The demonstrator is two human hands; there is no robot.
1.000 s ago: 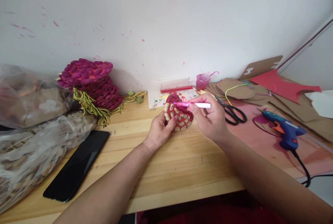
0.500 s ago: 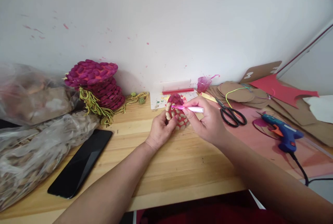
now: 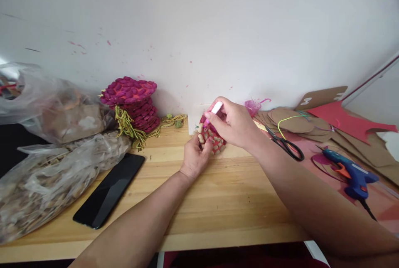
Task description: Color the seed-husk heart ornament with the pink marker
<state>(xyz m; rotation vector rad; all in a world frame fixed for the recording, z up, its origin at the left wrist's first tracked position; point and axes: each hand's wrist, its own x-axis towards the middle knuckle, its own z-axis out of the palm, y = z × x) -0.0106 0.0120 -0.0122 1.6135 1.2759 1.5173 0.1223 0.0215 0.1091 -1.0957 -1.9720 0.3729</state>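
My left hand grips a small red disc covered with pale peanut shells, holding it tilted up above the wooden table. My right hand is closed around a pink and white brush, its pink tip touching the upper part of the disc. The hand covers much of the disc's right side.
A stack of magenta shell discs with yellow-green tassels stands by the wall. Plastic bags of shells lie at left, with a black phone beside them. Black scissors, a blue glue gun, brown and red card pieces and a pink cup lie at right.
My right hand swung the brush from lying level to pointing steeply down on the disc's top. The view shifted left, so everything sits further right.
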